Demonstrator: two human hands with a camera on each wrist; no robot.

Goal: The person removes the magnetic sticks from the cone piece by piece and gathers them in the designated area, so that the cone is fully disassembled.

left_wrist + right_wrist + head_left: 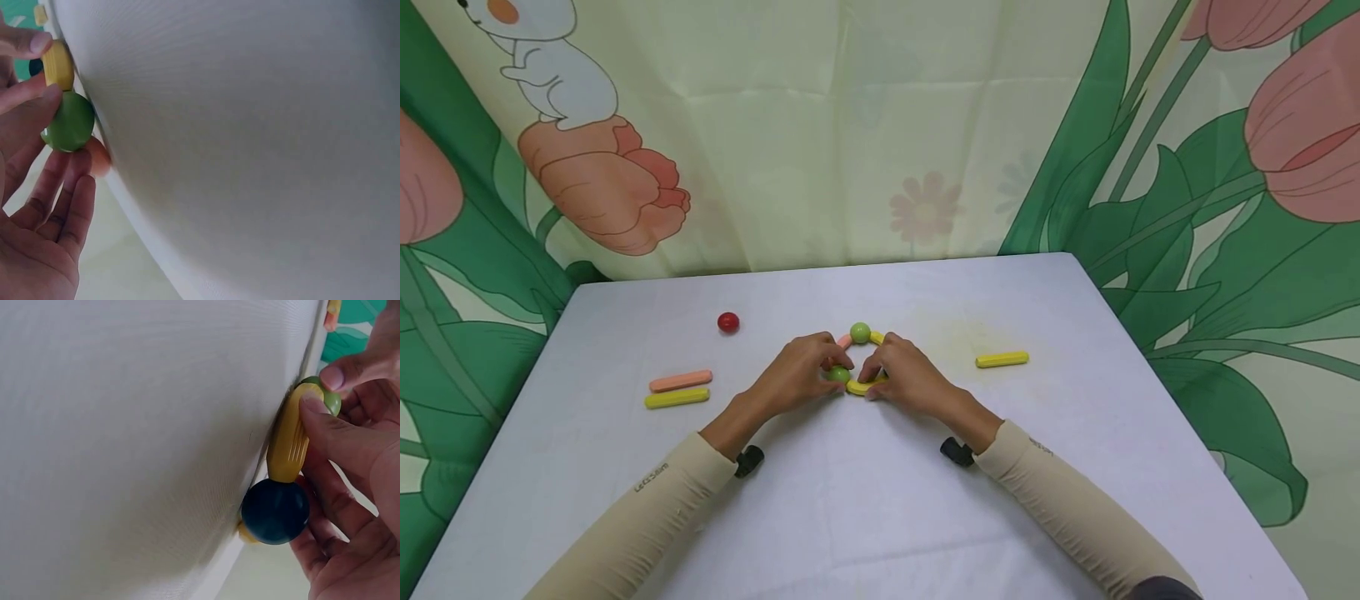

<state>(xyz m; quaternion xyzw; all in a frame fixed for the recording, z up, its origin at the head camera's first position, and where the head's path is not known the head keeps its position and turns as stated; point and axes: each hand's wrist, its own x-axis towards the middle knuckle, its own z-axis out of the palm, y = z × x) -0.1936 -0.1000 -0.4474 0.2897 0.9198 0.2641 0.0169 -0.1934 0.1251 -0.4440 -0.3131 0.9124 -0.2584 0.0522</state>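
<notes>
A ring of balls and curved rods lies on the table's white cloth. At its far side is a green ball, with a pink rod to the left and a yellow rod to the right. My left hand pinches a second green ball at the near left. The right hand pinches a yellow curved rod, which touches that ball at one end. At the rod's other end sits a dark blue ball, hidden by the right hand in the head view.
A red ball lies at the back left. Closer on that side, a straight pink rod lies beside a straight yellow-green rod. Another yellow rod is off to the right. A printed curtain hangs behind the table.
</notes>
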